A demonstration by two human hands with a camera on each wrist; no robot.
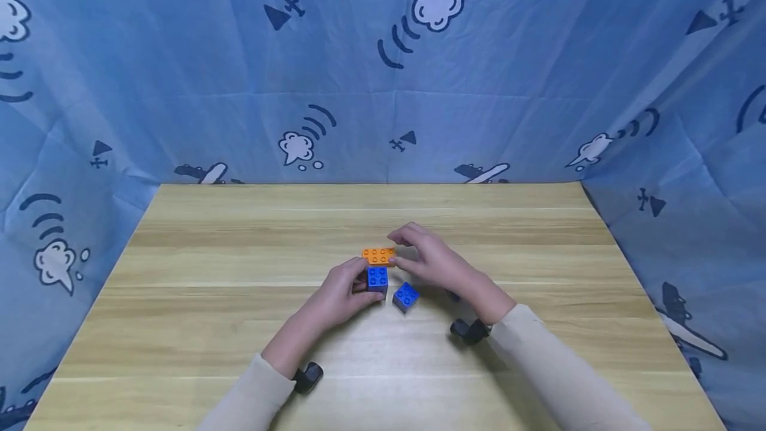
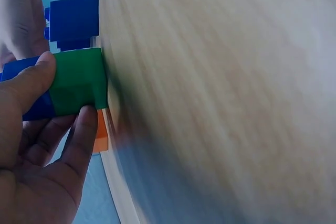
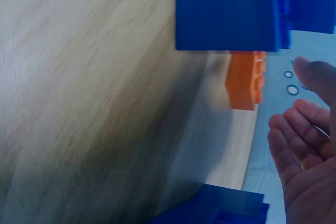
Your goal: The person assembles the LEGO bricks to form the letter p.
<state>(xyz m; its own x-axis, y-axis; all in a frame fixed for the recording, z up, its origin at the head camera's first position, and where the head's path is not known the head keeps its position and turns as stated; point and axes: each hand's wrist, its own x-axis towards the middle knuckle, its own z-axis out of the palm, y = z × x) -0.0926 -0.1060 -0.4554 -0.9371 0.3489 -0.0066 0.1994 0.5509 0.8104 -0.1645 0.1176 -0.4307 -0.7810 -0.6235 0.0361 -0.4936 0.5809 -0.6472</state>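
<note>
My left hand [image 1: 342,292] grips a short stack of toy building blocks between thumb and fingers. The top block is blue [image 1: 378,277]; below it sits a green block [image 2: 79,80], its lower end close over the table. Right behind the stack lies a flat orange building block [image 1: 379,256] with two rows of studs. Over that block's right end hovers my right hand [image 1: 433,259], thumb and fingers spread apart with nothing between them. A separate blue block [image 1: 405,297] stands just right of the stack, turned at an angle.
Another blue block [image 3: 226,201] lies near the right wrist, mostly hidden in the head view. The wooden table [image 1: 239,238] reaches back to a blue patterned cloth [image 1: 347,32], which also hangs along both sides. A black wrist camera [image 1: 308,378] sits below the left hand.
</note>
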